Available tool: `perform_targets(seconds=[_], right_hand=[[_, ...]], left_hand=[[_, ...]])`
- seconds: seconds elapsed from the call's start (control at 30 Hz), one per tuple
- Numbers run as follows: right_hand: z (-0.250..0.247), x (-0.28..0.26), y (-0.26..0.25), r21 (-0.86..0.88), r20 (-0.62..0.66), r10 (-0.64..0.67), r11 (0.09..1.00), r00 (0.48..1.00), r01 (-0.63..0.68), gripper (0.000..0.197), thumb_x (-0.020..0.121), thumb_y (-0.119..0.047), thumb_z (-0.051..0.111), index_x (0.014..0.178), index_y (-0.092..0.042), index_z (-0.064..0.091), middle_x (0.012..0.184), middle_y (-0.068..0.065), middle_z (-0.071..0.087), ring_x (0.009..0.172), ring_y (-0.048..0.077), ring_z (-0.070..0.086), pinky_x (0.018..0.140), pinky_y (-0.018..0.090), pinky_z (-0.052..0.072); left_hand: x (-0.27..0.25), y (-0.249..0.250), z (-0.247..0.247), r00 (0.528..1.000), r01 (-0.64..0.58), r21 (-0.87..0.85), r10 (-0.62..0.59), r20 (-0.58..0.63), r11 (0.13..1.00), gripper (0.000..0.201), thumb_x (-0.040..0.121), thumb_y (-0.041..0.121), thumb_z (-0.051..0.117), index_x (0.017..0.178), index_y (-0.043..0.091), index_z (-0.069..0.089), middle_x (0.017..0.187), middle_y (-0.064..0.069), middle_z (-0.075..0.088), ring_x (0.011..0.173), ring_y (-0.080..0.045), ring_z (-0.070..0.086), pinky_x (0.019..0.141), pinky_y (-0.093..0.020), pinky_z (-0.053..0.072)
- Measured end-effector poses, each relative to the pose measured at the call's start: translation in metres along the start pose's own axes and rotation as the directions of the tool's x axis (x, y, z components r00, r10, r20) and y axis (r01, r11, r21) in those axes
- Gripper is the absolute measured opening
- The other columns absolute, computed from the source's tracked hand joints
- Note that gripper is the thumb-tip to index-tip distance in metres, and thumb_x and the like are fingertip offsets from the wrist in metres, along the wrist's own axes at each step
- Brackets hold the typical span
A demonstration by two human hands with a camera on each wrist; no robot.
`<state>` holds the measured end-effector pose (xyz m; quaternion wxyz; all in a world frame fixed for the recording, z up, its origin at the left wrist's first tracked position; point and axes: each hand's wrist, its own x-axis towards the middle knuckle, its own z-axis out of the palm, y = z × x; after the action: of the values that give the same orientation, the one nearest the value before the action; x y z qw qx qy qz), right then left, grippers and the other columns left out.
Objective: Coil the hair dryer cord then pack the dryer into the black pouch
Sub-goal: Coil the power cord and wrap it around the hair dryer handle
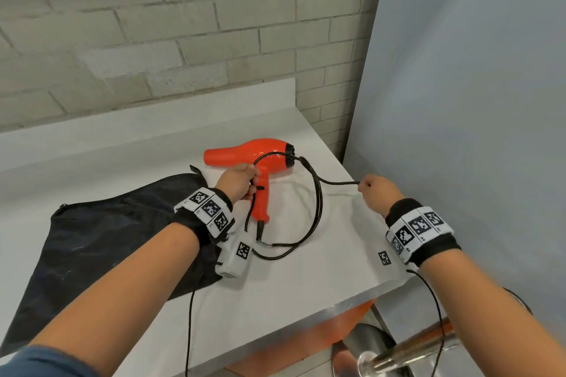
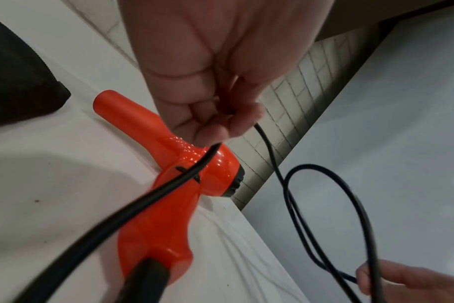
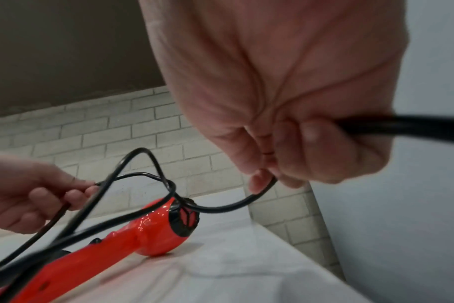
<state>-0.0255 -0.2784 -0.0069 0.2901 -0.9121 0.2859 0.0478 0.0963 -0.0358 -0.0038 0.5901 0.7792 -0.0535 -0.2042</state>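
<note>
An orange hair dryer (image 1: 263, 162) (image 2: 163, 205) (image 3: 148, 231) lies on its side on the white counter (image 1: 321, 269), nozzle to the left. Its black cord (image 1: 315, 211) (image 2: 324, 215) (image 3: 220, 207) forms loops to the right of the handle. My left hand (image 1: 242, 177) (image 2: 210, 114) grips gathered cord loops just above the dryer's handle. My right hand (image 1: 375, 188) (image 3: 275, 164) pinches a strand of the cord near the counter's right edge, pulled out sideways. The black pouch (image 1: 101, 242) (image 2: 16, 82) lies flat on the counter at the left, under my left forearm.
A brick wall (image 1: 153, 40) runs behind the counter and a grey panel (image 1: 474, 101) stands at the right. The counter's right edge drops off by my right wrist. Below it show a metal stool (image 1: 376, 355) and thin sensor cables (image 1: 438, 315).
</note>
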Motion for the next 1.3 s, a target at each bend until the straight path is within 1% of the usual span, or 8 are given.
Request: perform_targets(seconds=[0.13, 0.37, 0.5, 0.67, 0.8, 1.03, 1.13, 1.3], right_hand=[[-0.011, -0.005, 0.016, -0.088, -0.063, 0.037, 0.995, 0.997, -0.042, 0.031, 0.093, -0.004, 0.034, 0.118, -0.008, 0.051, 0.113, 0.018, 0.059, 0.103, 0.035, 0.055, 0.081, 0.033, 0.043], [-0.048, -0.030, 0.037, -0.125, -0.246, 0.200, 0.964, 0.948, -0.235, 0.026, 0.089, 0.002, 0.036, 0.096, 0.012, 0.059, 0.105, 0.028, 0.063, 0.096, 0.039, 0.059, 0.075, 0.036, 0.043], [-0.066, -0.041, 0.033, 0.045, -0.423, 0.113, 0.994, 0.899, -0.103, 0.025, 0.091, -0.004, 0.040, 0.097, 0.011, 0.059, 0.102, 0.030, 0.063, 0.093, 0.041, 0.057, 0.077, 0.039, 0.044], [-0.070, -0.055, -0.005, 0.295, -0.440, -0.099, 0.923, 0.893, 0.248, 0.029, 0.095, -0.009, 0.036, 0.094, -0.006, 0.065, 0.058, 0.002, 0.047, 0.050, 0.009, 0.047, 0.048, 0.013, 0.030], [-0.050, -0.061, -0.044, 0.560, -0.295, -0.223, 0.747, 0.929, 0.357, 0.027, 0.095, -0.007, 0.037, 0.085, -0.021, 0.058, 0.060, -0.011, 0.040, 0.042, -0.005, 0.044, 0.051, 0.013, 0.029], [-0.006, -0.052, -0.077, 0.535, -0.282, -0.345, 0.718, 0.895, 0.445, 0.024, 0.090, -0.002, 0.045, 0.096, -0.012, 0.066, 0.064, -0.007, 0.050, 0.054, 0.011, 0.040, 0.054, 0.017, 0.038], [0.001, -0.047, -0.088, 0.464, -0.340, -0.372, 0.733, 0.864, 0.498, 0.024, 0.089, -0.001, 0.051, 0.101, -0.008, 0.070, 0.077, -0.008, 0.058, 0.050, 0.001, 0.049, 0.051, 0.005, 0.042], [0.008, -0.039, -0.107, 0.410, -0.317, -0.527, 0.674, 0.789, 0.615, 0.023, 0.086, 0.001, 0.055, 0.098, -0.009, 0.072, 0.089, 0.001, 0.066, 0.073, 0.003, 0.057, 0.082, 0.023, 0.050]], left_hand=[[0.003, 0.005, 0.001, 0.993, 0.042, -0.086, -0.051, -0.106, 0.995, 0.029, 0.093, 0.009, 0.035, 0.068, 0.015, 0.047, 0.063, -0.002, 0.046, 0.035, -0.005, 0.043, 0.051, -0.026, 0.038], [0.006, 0.008, -0.009, 0.973, 0.112, -0.142, -0.138, -0.186, 0.983, 0.025, 0.091, 0.004, 0.034, 0.070, 0.012, 0.045, 0.065, -0.005, 0.046, 0.051, -0.014, 0.045, 0.052, -0.025, 0.040], [-0.002, 0.005, -0.007, 0.991, 0.128, -0.023, -0.129, -0.033, 0.992, 0.014, 0.092, 0.009, 0.042, 0.091, 0.008, 0.055, 0.075, -0.006, 0.059, 0.037, -0.002, 0.055, 0.055, -0.025, 0.044], [-0.025, 0.014, 0.005, 0.994, -0.067, 0.415, 0.098, -0.055, 0.907, 0.044, 0.089, 0.019, 0.052, 0.131, 0.011, 0.042, 0.127, -0.011, 0.053, 0.099, -0.022, 0.061, 0.081, -0.026, 0.047], [-0.060, 0.033, 0.024, 0.973, -0.194, 0.045, 0.186, 0.138, 0.980, 0.027, 0.095, 0.022, 0.038, 0.120, 0.025, 0.047, 0.120, -0.002, 0.056, 0.052, -0.006, 0.058, 0.046, -0.019, 0.041], [-0.080, 0.045, -0.009, 0.921, 0.010, -0.407, 0.150, 0.359, 0.914, 0.060, 0.094, 0.049, 0.005, 0.108, 0.017, 0.054, 0.073, 0.000, 0.073, 0.046, -0.012, 0.054, 0.043, -0.019, 0.040], [-0.085, 0.048, -0.020, 0.921, 0.026, -0.329, 0.105, 0.374, 0.944, 0.049, 0.095, 0.049, 0.015, 0.105, 0.024, 0.056, 0.074, 0.004, 0.072, 0.049, -0.010, 0.050, 0.046, -0.019, 0.041], [-0.080, 0.040, -0.023, 0.911, -0.122, -0.050, 0.131, 0.392, 0.991, 0.025, 0.096, 0.012, 0.039, 0.102, 0.021, 0.061, 0.075, 0.008, 0.062, 0.042, -0.002, 0.039, 0.041, -0.013, 0.031]])
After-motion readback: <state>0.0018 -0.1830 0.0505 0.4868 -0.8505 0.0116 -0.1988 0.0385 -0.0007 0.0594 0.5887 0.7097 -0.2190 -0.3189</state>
